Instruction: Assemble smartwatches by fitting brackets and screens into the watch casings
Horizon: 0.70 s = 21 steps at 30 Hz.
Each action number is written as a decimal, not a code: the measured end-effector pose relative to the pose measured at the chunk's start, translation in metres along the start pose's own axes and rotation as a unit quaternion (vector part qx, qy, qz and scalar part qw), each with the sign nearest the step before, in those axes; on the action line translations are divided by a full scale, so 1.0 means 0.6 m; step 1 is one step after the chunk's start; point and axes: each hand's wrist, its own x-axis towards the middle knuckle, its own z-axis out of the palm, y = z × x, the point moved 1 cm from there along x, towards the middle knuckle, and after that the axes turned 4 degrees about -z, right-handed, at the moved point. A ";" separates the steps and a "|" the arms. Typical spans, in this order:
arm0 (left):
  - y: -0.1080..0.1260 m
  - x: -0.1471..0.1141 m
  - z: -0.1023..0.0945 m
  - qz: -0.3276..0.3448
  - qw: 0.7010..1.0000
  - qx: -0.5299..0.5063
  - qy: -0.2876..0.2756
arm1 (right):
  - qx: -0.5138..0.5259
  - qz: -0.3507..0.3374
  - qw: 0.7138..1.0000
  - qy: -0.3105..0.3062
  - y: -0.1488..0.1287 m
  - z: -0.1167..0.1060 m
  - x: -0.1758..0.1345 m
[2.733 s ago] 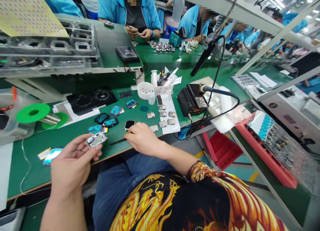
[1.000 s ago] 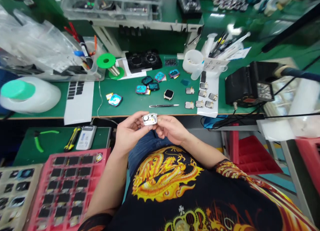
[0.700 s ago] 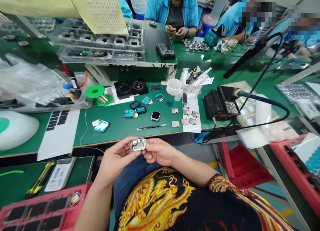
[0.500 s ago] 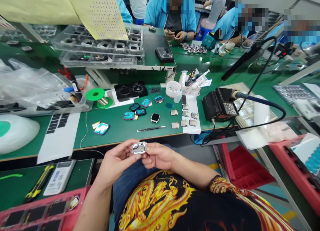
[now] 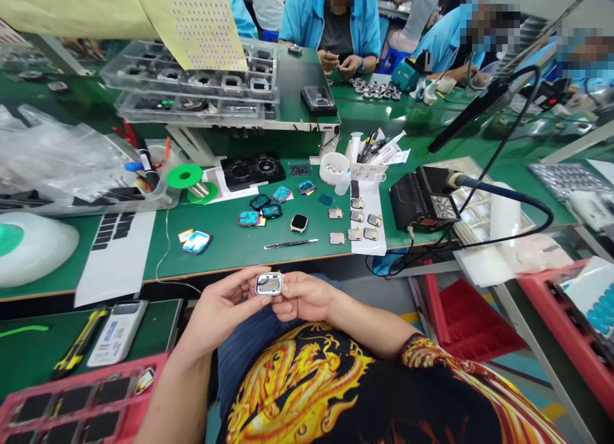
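Between my two hands, just off the bench's front edge, is an open smartwatch case (image 5: 269, 284) with a pale rim and a grey inside facing up. My left hand (image 5: 225, 303) grips its left side, thumb along the lower edge. On the right side, the fingers of my right hand (image 5: 302, 295) pinch the case. Tweezers (image 5: 291, 244) lie on the green bench beyond my hands. Past them sits a smartwatch (image 5: 299, 222) with a dark screen. Several teal-faced watch parts (image 5: 248, 218) lie further left, and several small grey modules (image 5: 355, 234) rest to the right, some on white paper.
A black box-shaped device (image 5: 422, 198) with a hose and cables stands at right. A green spool (image 5: 185, 176), a white tub (image 5: 334, 169) and stacked clear trays (image 5: 192, 105) stand further back. Red trays (image 5: 71, 399) flank me. Co-workers in blue (image 5: 364, 22) sit across the bench.
The view has shifted slightly. Both hands keep hold of the watch case, which shows a little more of its inside now. Nothing on the bench has visibly moved.
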 end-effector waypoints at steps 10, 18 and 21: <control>-0.008 0.002 0.004 -0.017 0.999 -0.018 -0.021 | 0.030 0.015 0.997 -0.068 0.016 -0.013 0.004; -0.004 0.002 0.004 0.005 1.000 0.029 0.003 | 0.052 0.002 0.998 -0.040 0.014 -0.010 0.006; 0.000 0.001 0.004 0.019 0.998 0.055 0.006 | 0.053 0.000 0.998 -0.039 0.015 -0.010 0.007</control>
